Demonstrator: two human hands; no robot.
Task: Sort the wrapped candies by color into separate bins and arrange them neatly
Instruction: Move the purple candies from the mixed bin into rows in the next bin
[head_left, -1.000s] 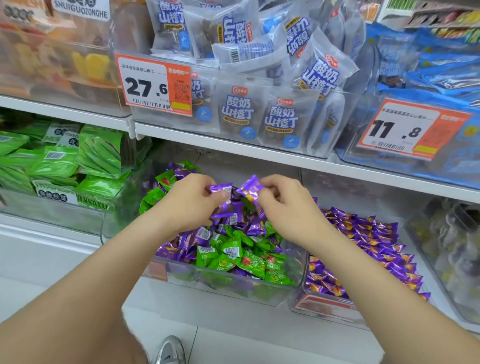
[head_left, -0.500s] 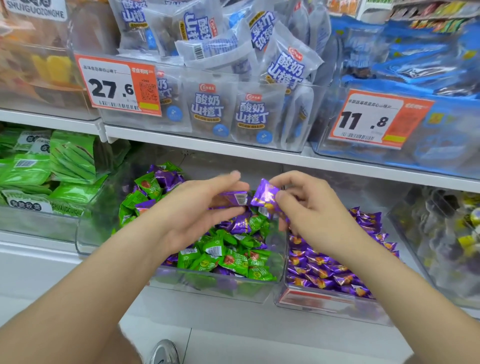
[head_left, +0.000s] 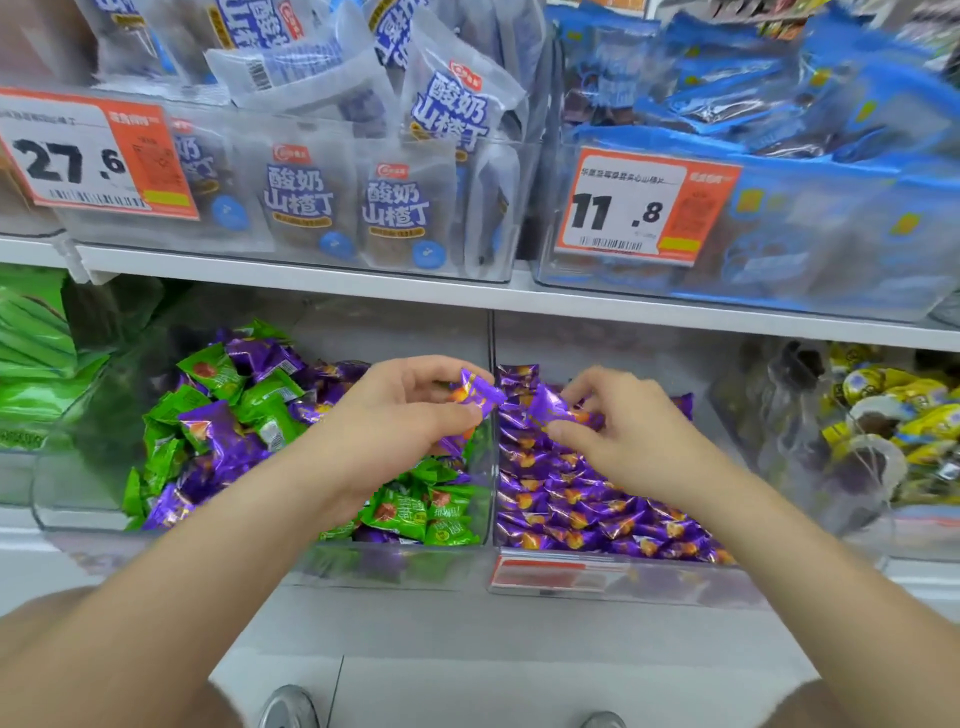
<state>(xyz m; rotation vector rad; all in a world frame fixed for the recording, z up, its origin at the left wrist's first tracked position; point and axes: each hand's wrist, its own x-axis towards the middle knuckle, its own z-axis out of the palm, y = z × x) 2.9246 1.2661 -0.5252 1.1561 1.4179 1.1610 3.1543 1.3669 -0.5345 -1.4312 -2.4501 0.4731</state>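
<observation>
A clear bin (head_left: 62, 512) on the lower shelf holds green candies (head_left: 270, 397) mixed with purple candies (head_left: 221, 441). The clear bin to its right (head_left: 613, 582) holds only purple candies (head_left: 582, 519). My left hand (head_left: 400, 421) hovers over the right end of the mixed bin and pinches a purple candy (head_left: 480, 387) at the wall between the bins. My right hand (head_left: 628, 431) is over the purple bin and pinches another purple candy (head_left: 545, 405).
A white shelf edge (head_left: 467, 293) runs just above the bins. Upper bins hold white-blue packs (head_left: 298, 197) and blue packs (head_left: 779, 119), with price tags 27.6 (head_left: 93, 156) and 11.8 (head_left: 644, 208). Green packs (head_left: 31, 364) lie left, yellow sweets (head_left: 893, 415) right.
Both hands have moved right from the middle of the mixed bin, each carrying a purple candy. My right hand now sits over the purple bin; the view has shifted right too.
</observation>
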